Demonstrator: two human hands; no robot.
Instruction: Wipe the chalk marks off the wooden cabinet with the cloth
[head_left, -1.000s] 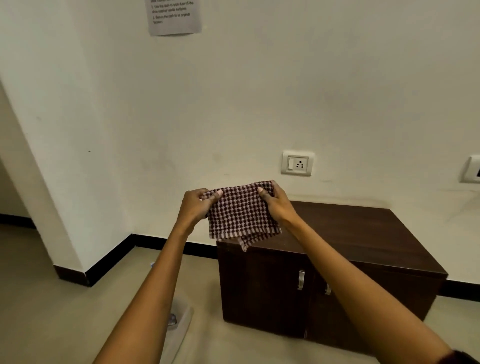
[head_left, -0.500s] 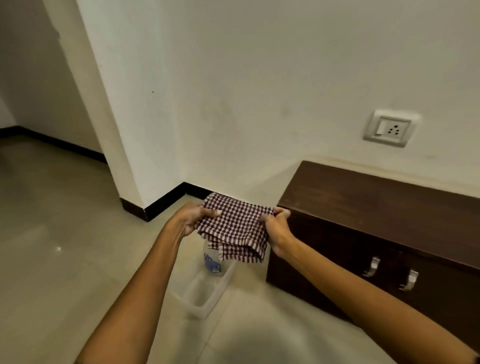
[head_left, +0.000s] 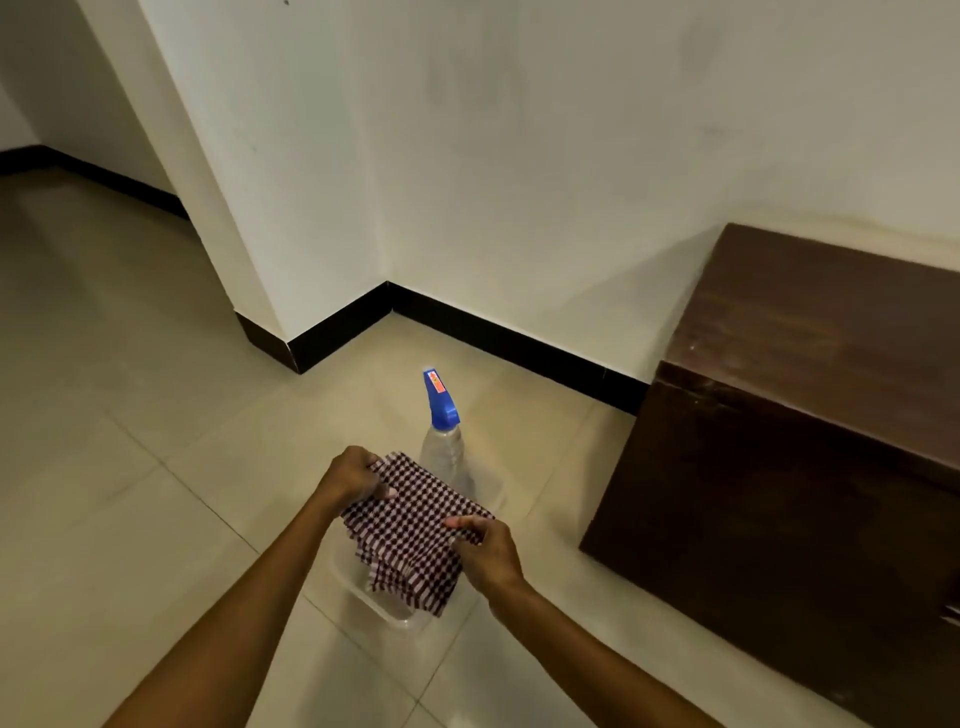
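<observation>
Hands (head_left: 349, 475) (head_left: 485, 551) hold cloth (head_left: 410, 535); label (head_left: 437, 381) unreadable.

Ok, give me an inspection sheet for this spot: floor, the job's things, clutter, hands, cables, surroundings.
Surface: beige tiled floor, glossy, nothing spilled that shows.
Job's things: checked cloth, folded, held over a clear plastic tray; dark wooden cabinet to the right, faint pale specks on its top, chalk marks not clearly readable.
Clutter: spray bottle with blue trigger head, upright, behind the cloth.
Hands: left hand has a grip on the cloth's far corner; right hand pinches its near edge.
Cables: nothing seen.
Surroundings: white wall with black skirting, corner pillar at left.
</observation>
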